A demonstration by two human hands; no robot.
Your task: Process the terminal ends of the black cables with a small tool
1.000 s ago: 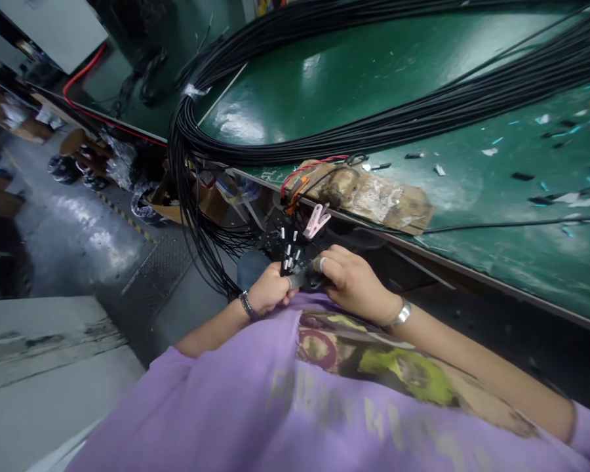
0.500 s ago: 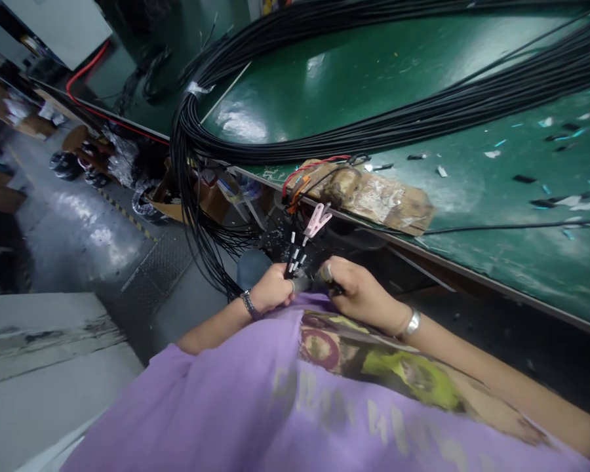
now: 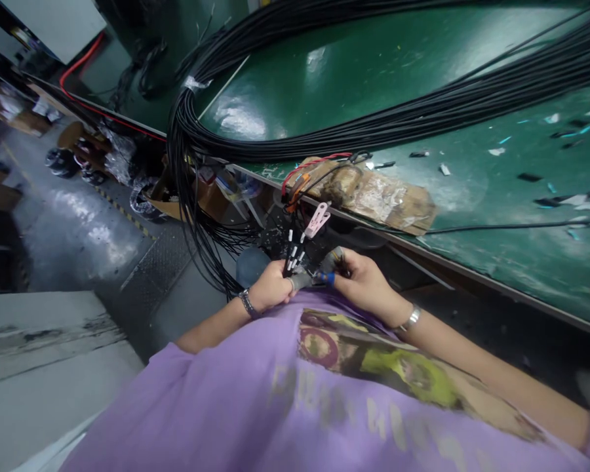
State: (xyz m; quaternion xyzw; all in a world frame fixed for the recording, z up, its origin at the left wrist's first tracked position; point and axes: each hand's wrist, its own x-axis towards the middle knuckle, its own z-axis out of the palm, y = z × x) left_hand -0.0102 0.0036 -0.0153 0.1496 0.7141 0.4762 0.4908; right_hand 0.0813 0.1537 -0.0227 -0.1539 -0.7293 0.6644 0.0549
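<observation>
My left hand (image 3: 274, 283) is closed around several black cables (image 3: 288, 254). Their stripped ends, with white sections, stick up past my fingers, and a grey covering wraps the thumb tip. Just right of it, my right hand (image 3: 368, 285) is curled in a pinch, with a blue covering at the thumb and a grey one on a finger. Something dark shows within its fingers, too small to name. A pink clothespin (image 3: 317, 221) stands just beyond the cable ends, at the bench edge. Both hands are close in front of my purple shirt (image 3: 201, 400).
A large bundle of black cable (image 3: 275, 147) loops over the green bench (image 3: 373, 72) and hangs off its edge. A taped cardboard piece (image 3: 391, 200) lies at that edge with red and black wires. Cable scraps (image 3: 528, 177) litter the right. A cardboard box (image 3: 170, 206) stands below.
My right hand has turned and opened its pinch somewhat, bringing the blue-covered thumb into view near the cable ends. My left hand keeps its hold, nearly still.
</observation>
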